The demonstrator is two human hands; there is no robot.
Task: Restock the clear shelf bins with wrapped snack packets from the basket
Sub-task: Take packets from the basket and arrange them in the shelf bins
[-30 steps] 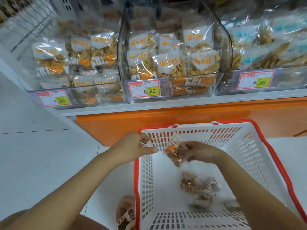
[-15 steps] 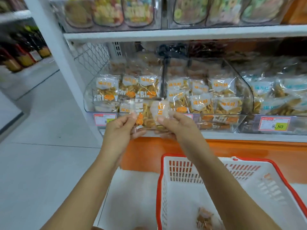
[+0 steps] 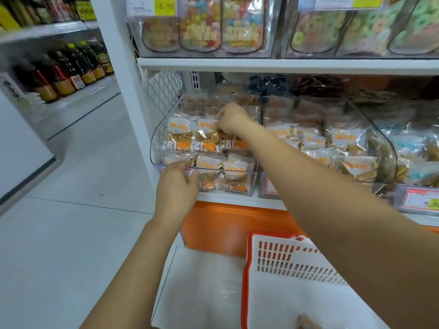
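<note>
The right hand's fingertips are buried among the wrapped packets, so a grip cannot be confirmed. The basket is cut off under the right forearm, with one loose packet glimpsed inside. The clear bin is seen packed full; its front rim is gripped by the left hand, fingers curled just beneath the packets

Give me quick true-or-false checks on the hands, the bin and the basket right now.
1. The right hand reaches into the leftmost clear bin. True.
2. The left hand is inside the basket. False: it is at that bin's front lip.
3. The basket is white with a red rim. True.
4. The bins on the shelf above hold bottles. False: they hold colourful sweets; the bottles stand on shelving to the left.
</note>
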